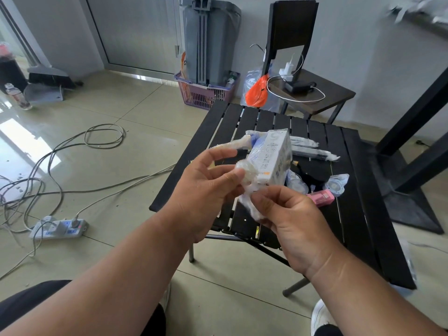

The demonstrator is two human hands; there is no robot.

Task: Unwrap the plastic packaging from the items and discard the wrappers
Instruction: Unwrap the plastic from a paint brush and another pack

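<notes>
Black slatted worktop (244, 127) below, both hands pinch film (244, 173) bunched off the box (271, 158). Left hand (206, 187) should pull away while the right hand (291, 214) steadies it.

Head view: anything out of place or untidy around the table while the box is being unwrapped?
Mostly the floor: loose cables sprawl in tangled loops toward a power strip left of the black slatted table. The white box held in both hands is only half unwrapped, as expected.
</notes>
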